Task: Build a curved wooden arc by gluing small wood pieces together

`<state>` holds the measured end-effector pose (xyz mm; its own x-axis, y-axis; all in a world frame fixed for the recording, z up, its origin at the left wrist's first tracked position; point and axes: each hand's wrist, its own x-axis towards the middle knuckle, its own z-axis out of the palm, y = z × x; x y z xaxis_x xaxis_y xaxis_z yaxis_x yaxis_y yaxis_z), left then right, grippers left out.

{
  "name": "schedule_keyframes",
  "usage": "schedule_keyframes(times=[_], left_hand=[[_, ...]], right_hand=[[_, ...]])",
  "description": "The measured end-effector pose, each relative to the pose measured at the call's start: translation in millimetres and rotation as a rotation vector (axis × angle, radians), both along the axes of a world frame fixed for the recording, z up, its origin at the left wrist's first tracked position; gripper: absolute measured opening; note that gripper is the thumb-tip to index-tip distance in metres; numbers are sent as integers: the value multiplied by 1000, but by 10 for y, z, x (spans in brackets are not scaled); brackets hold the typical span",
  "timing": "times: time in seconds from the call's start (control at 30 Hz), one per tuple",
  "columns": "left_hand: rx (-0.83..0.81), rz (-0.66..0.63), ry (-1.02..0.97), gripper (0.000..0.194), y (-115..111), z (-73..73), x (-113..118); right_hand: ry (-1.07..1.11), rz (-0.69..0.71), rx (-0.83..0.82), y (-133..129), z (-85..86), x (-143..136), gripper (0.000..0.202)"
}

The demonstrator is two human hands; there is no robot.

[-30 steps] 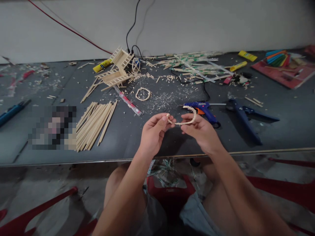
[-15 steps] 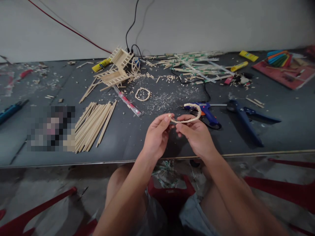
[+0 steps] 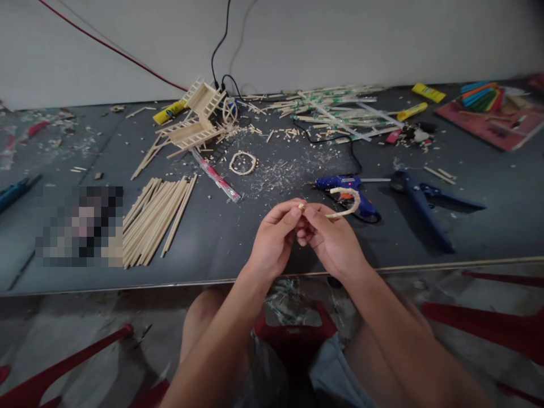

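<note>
Cream strip (image 3: 356, 202), curved, sits just right of centre frame, its end pinched by the left hand's fingertips, with the right hand (image 3: 335, 237) pinching close beside the left hand (image 3: 275, 233). Shaping that end seems the step; next calls for a steady, light pinch. Since half a second ago, the fingertips have drawn together. Beyond lie the glue gun (image 3: 364, 207) and, upper centre, a ring (image 3: 243, 173).

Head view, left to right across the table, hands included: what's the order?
Blue tool → stick pile → wooden ring → left hand → right hand → blue cutter. Skipped: curved piece, glue gun; both overlap the right hand's span.
</note>
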<state>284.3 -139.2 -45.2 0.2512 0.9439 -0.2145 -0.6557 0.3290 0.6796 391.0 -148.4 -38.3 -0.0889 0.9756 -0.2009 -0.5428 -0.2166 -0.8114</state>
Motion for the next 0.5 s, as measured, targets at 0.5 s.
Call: schedule_keyframes(times=[0.5], left_hand=[[112, -7, 73, 11, -18, -36, -35]], right_hand=[[67, 79, -23, -8, 2, 53, 23]])
